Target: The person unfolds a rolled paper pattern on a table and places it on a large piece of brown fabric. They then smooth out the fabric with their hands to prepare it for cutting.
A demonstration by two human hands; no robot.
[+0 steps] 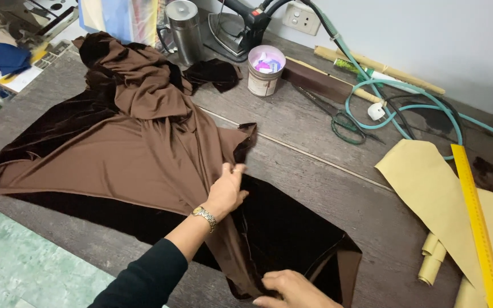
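The left hand (226, 191) lies on the brown velvet fabric (144, 154) spread across the grey wooden table (326, 188), fingers pinching a fold at its middle. The right hand (295, 290) presses the fabric's near edge; its grip cannot be told. Scissors (343, 122) lie far right, a yellow ruler (477, 219) on paper patterns (429, 177) right.

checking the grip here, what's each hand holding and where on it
Both hold the brown fabric: left hand pinches a fold mid-cloth; right hand grips its near bottom edge.

fabric (144, 142) on table (326, 188), scissors (343, 122) behind, ruler (477, 222) right
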